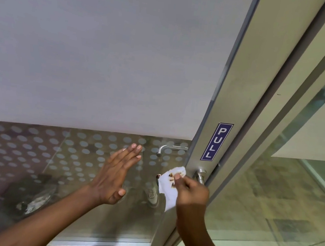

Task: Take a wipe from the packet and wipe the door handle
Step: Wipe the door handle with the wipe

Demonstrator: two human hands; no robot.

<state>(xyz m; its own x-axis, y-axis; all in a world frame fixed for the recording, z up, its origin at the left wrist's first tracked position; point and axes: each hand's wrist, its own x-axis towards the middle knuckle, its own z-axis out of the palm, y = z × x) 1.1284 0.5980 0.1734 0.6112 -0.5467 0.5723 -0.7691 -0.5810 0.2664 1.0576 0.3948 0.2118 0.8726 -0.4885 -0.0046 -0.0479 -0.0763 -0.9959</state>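
Observation:
My right hand [191, 193] pinches a white wipe [168, 186] marked with brown stains, holding it just left of the metal door handle [200, 175] on the door's aluminium frame. The wipe hangs down from my fingers and covers part of the handle's lever. My left hand [116, 175] is flat and open, fingers together, held against or just in front of the glass door panel to the left of the handle. A second handle [169, 149] on the far side shows through the glass. No wipe packet is in view.
A blue PULL sticker [216, 142] sits on the door frame above the handle. The glass door [84, 53] is frosted above and dotted below. A fixed glass wall [290, 198] stands to the right. A shoe's reflection [151, 196] shows in the glass.

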